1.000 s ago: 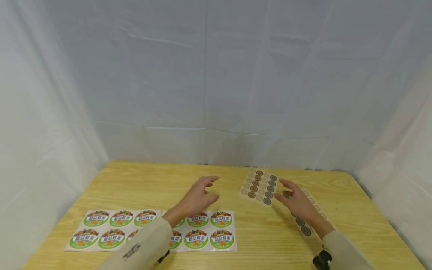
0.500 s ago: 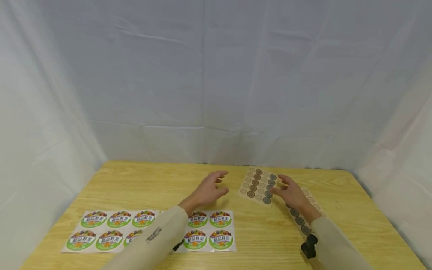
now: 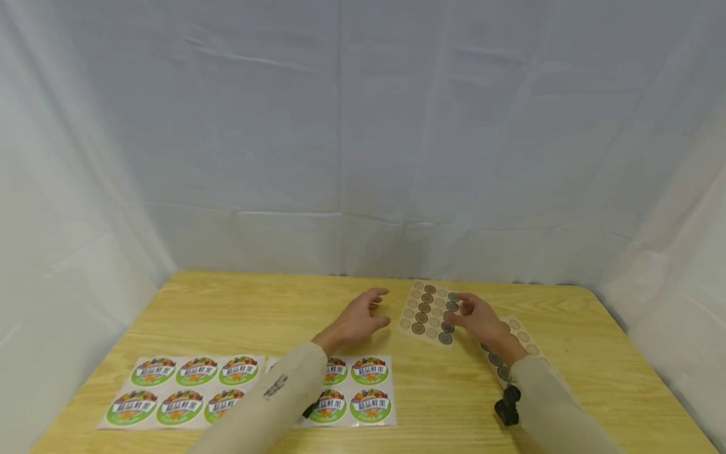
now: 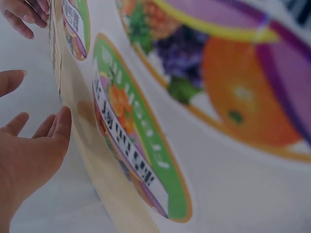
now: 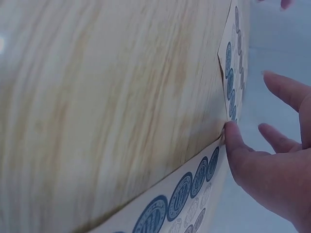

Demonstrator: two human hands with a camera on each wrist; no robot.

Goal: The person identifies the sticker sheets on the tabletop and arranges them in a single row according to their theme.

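The far sheet of round coin-like stickers [image 3: 422,312] lies near the back edge of the wooden table [image 3: 612,353], right of the middle. Its long axis runs away from the person, with the far end leaning a little to the right; the brown and the grey-blue rows of circles follow this same direction.

The right hand [image 3: 478,320] is at the right side of this sheet and points leftward, with the forearm coming diagonally from the near right. Its thumb and index finger are apart, over the grey-blue row in the head view, and nothing is gripped; I cannot tell if a fingertip touches the paper.

The left hand [image 3: 357,320] is to the left of the sheet and is apart from it. It points to the right and away from the person, the thumb well separated from the fingers, holding nothing.

The near sheet of coin-like stickers [image 3: 524,337] is partly under the right forearm, its far end leaning to the left. Two fruit label sheets, the left one [image 3: 178,391] and the right one [image 3: 360,391], lie side by side, their long axes going across the table; the left sleeve [image 3: 278,403] passes above them.
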